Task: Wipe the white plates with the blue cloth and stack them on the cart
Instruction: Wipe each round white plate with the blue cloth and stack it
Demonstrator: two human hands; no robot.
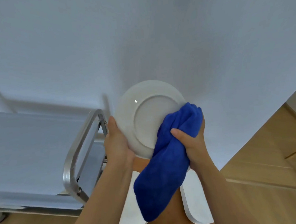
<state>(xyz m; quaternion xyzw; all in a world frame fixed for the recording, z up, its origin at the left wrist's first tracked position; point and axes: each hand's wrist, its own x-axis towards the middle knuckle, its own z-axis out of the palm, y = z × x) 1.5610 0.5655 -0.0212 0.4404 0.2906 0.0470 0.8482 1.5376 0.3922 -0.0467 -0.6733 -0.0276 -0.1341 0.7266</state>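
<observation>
Blue cloth bunched in right hand, left hand gripping plate rim, cart left.

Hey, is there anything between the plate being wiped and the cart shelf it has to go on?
Only the cart's metal handle stands between them. The plate is held up to the right of the cart, so it would likely need lifting over that rail. The shelf surface in view looks bare.

A metal cart stands on the wooden floor at the left, its top shelf covered with a pale sheet. It stands near a white wall.
</observation>
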